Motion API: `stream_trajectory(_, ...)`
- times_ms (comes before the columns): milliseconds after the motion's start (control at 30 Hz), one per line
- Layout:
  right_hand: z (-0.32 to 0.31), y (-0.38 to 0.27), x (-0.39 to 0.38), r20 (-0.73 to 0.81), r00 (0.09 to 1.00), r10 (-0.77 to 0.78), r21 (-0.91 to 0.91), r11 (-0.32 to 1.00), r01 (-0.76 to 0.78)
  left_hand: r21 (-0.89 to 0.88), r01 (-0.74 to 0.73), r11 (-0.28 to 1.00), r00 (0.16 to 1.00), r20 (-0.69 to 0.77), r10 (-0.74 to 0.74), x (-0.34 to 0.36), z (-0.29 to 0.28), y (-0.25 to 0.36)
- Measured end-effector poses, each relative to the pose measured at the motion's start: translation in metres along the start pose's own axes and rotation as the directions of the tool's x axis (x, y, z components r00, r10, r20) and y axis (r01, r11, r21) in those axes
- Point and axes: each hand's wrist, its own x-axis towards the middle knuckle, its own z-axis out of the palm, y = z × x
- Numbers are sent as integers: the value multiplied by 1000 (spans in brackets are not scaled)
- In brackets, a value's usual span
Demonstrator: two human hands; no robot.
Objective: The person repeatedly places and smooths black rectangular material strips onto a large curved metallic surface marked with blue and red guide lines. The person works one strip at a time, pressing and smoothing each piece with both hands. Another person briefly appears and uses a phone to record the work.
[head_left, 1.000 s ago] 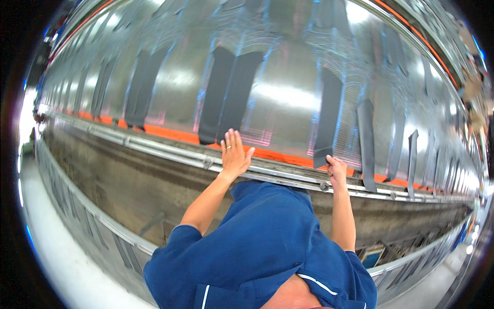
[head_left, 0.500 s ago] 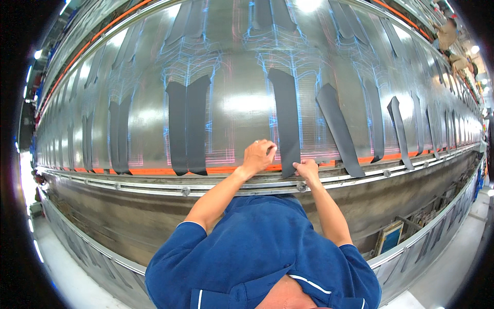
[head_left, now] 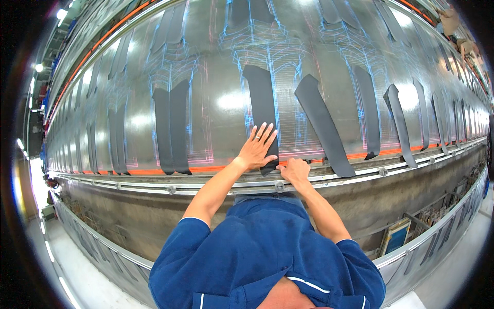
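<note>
A long dark grey flat fabric piece (head_left: 261, 95) lies lengthwise on the shiny table in front of me, its right edge along a blue projected line. My left hand (head_left: 256, 150) rests on its near part, palm down and fingers spread, a ring on one finger. Close to the piece's lower right edge, my right hand (head_left: 296, 170) is closed, with the thumb pointing left at that edge. Its curled fingers hide whatever may be inside. To the right lies another dark grey piece (head_left: 324, 123), slanted, with its near end over the table edge.
A joined pair of dark pieces (head_left: 171, 129) lies to the left, and several more run along the table (head_left: 218, 82) both ways. Blue and pink lines are projected onto its surface. An orange strip (head_left: 216, 168) and a metal rail (head_left: 206, 185) edge the near side. People (head_left: 465, 49) stand far right.
My left hand has gone from curled beside the piece to spread flat on it. My right hand has turned from a pinch at the edge into a closed hand. The whole view has shifted.
</note>
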Motion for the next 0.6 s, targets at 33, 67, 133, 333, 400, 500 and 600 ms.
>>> stream_trajectory(33, -5, 6, 0, -1, 1000, -14, 1, 1000, 14, 25, -2, 1000, 1000, 5, 1, -4, 1, 3)
stream_trajectory(67, -8, 13, 0, -2, 1000, -27, 2, 1000, 27, 9, -12, 1000, 1000, 9, 12, -8, 3, 6)
stream_trajectory(133, -12, 38, 2, -129, 992, 13, 100, 995, 0, -15, -27, 1000, 1000, 8, 27, -16, 4, 8)
stream_trajectory(333, -44, 139, -4, -531, 830, 173, 247, 968, -44, 17, 183, 983, 960, -218, -175, 56, -10, -35)
stream_trajectory(400, -56, 162, -10, -550, 812, 193, 211, 973, -88, -61, 287, 956, 911, -291, -292, 103, -11, -64)
stream_trajectory(500, -69, 175, -23, -551, 802, 230, 171, 972, -161, -33, 307, 951, 873, -390, -295, 153, -10, -98)
stream_trajectory(600, -72, 186, -31, -511, 810, 289, 194, 956, -219, -36, 321, 946, 876, -369, -311, 178, -10, -106)
